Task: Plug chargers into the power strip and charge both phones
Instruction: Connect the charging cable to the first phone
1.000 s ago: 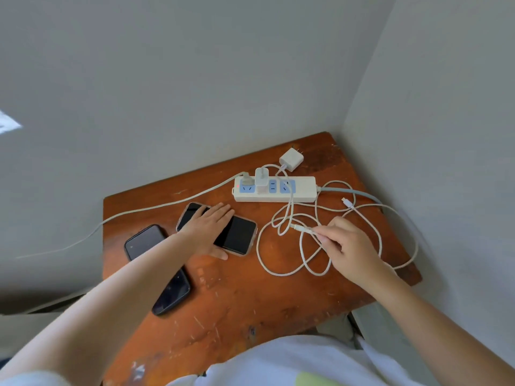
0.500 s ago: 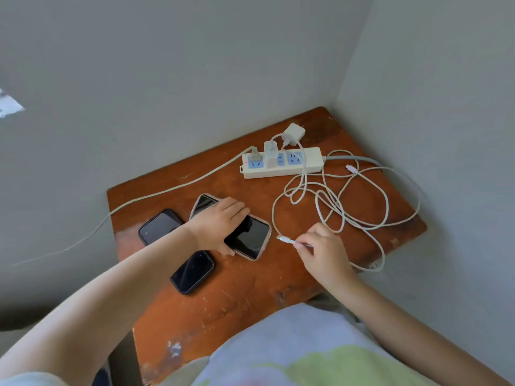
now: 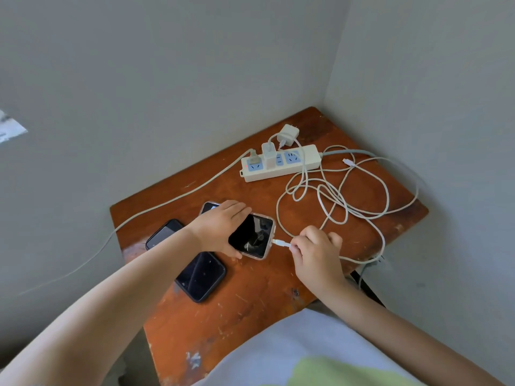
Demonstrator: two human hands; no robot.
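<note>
My left hand [image 3: 220,227] lies over a phone in a clear case [image 3: 252,236] and grips its sides. My right hand [image 3: 313,246] pinches a white cable plug [image 3: 280,242] whose tip touches the phone's right end. A second phone, black [image 3: 199,275], lies flat to the left, partly under my forearm. The white power strip [image 3: 280,162] sits at the back with one white charger [image 3: 269,154] plugged in. A second white charger [image 3: 289,134] lies loose behind the strip. The other cable's free plug [image 3: 348,162] rests to the right of the strip.
Tangled white cables [image 3: 334,201] loop across the right half of the small wooden table [image 3: 250,302]. Grey walls close in behind and on the right. The strip's own cord [image 3: 167,203] runs off the table's left side. My clothing covers the near edge.
My right hand has carried the cable plug leftward to the cased phone's end. The left hand has stayed on that phone, and its screen now shows a faint lit mark.
</note>
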